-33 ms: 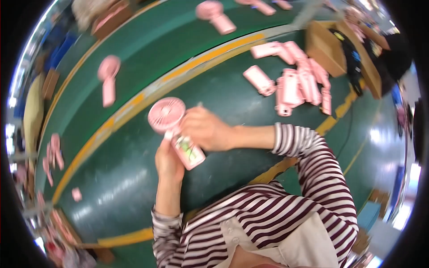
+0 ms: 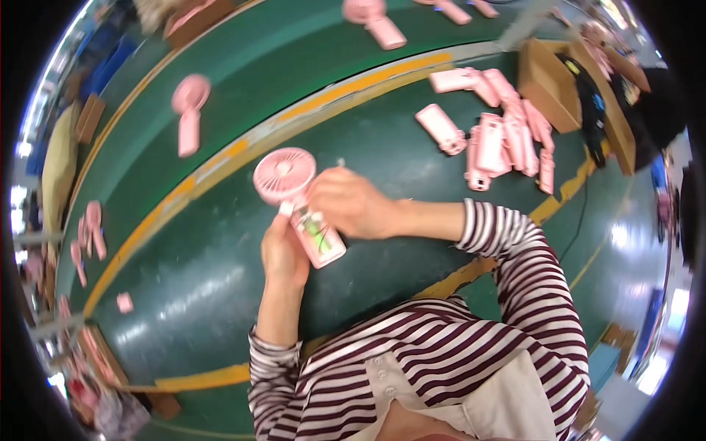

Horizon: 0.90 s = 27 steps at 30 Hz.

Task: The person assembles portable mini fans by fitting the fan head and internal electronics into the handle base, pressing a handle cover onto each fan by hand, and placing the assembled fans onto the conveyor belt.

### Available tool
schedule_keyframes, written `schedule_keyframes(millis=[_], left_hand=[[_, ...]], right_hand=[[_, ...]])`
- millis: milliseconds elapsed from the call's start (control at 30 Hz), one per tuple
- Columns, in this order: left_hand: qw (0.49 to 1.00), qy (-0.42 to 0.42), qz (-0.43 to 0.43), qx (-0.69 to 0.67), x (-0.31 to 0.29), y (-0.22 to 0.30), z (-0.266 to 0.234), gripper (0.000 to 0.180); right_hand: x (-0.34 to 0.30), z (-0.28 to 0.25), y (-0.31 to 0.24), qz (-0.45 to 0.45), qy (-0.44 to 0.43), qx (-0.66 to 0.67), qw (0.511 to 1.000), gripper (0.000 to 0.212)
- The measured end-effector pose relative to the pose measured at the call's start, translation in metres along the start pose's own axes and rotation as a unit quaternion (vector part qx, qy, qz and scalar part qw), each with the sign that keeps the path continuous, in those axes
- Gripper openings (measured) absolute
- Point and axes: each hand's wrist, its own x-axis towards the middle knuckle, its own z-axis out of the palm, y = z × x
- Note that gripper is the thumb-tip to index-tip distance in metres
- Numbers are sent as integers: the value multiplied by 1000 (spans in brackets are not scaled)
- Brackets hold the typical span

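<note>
A pink handheld fan (image 2: 284, 175) with a round slatted head is held over the green work surface, tilted with its head to the far left. My left hand (image 2: 283, 253) is closed around its handle from the near-left side, thumb near the neck. The handle (image 2: 319, 242) bears a green and white patch. My right hand (image 2: 353, 206) is closed against the neck and upper handle, its fingers curled. Whatever lies between those fingers is hidden. A small pale bit (image 2: 340, 162) shows just beyond the right knuckles.
A heap of pink fan parts (image 2: 507, 140) lies to the right, beside an open cardboard box (image 2: 548, 84). On the green belt (image 2: 257, 81) beyond the yellow edge, a pink fan (image 2: 190, 114) lies at left and another (image 2: 379, 22) at the far side. A small pink piece (image 2: 125, 302) sits at left.
The whole view has shifted slightly, so the surroundings appear a little farther right and higher. Both hands keep nearly the same hold on the fan.
</note>
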Motion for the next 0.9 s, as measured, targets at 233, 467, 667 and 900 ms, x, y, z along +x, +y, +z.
schedule_keyframes(millis=[233,467,667,900], left_hand=[[1000,-8,-14,-13,-11,14,-2,37],[999,-15,-30,-37,-16,16,-3,39],[998,-35,-44,-34,-14,14,-12,40],[997,-40,-42,-50,-12,12,-15,38]], right_hand=[[15,17,4,102,-55,110,987,10],[16,16,2,86,-86,99,988,8],[16,19,-1,97,-81,113,985,7],[20,17,-4,84,-87,93,988,9]])
